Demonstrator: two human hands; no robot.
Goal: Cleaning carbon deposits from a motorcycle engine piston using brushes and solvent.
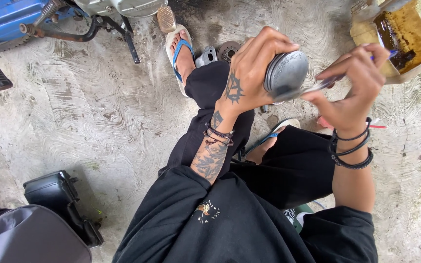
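A concrete floor (98,112) fills the view, with a blue motorbike (10,19) at eleven o'clock, a black box (57,195) at eight o'clock and a cut container of dark oil (400,36) at two o'clock. Just above centre the left hand (249,73) is clamped around a round grey metal part (288,73), gripping its rim. Touching that part from three o'clock, the right hand (356,90) pinches a thin metal tool (320,85) whose tip lies against the part's lower edge; a gear (228,50) lies on the floor at twelve o'clock.
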